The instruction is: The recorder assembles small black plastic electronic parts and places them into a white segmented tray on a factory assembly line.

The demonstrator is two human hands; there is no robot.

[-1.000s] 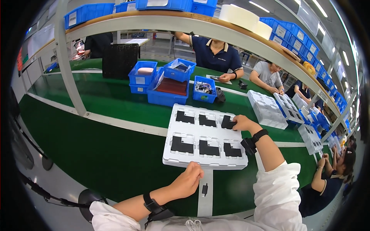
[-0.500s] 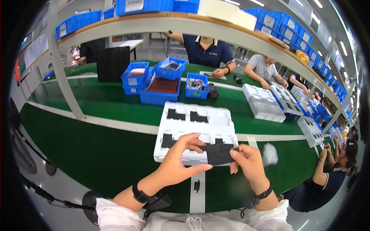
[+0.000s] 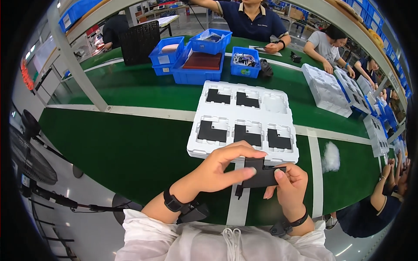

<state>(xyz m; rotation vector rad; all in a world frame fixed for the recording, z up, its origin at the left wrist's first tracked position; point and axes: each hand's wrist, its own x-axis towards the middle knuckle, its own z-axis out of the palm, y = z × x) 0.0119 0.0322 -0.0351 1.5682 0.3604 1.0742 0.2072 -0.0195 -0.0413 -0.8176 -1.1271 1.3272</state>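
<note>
A flat, black L-shaped part (image 3: pixel 262 175) is held between my two hands, just off the near edge of a white moulded tray (image 3: pixel 196 143). My left hand (image 3: pixel 222 167) grips the part's left side, thumb on its face and index finger at its top edge. My right hand (image 3: pixel 289 182) pinches its right end between thumb and fingers. Several similar black parts, one of them (image 3: pixel 212 131) at the near left, lie in the tray's recesses. The far right recess (image 3: pixel 275 103) shows only white. A small black piece (image 3: pixel 239 191) lies on the white stripe below the part.
Blue bins (image 3: pixel 198 71) stand beyond the tray, beside a black panel (image 3: pixel 140 42). A white fluffy wad (image 3: pixel 331 157) lies to the right. A shelf post (image 3: pixel 80 65) rises at left. Co-workers sit across and along the green table (image 3: pixel 130 143); more white trays (image 3: pixel 326 93) stand by them.
My left thumb has come up onto the black part's face, and the part is turned so its notch shows at upper right. The view has shifted, so the tray appears farther up.
</note>
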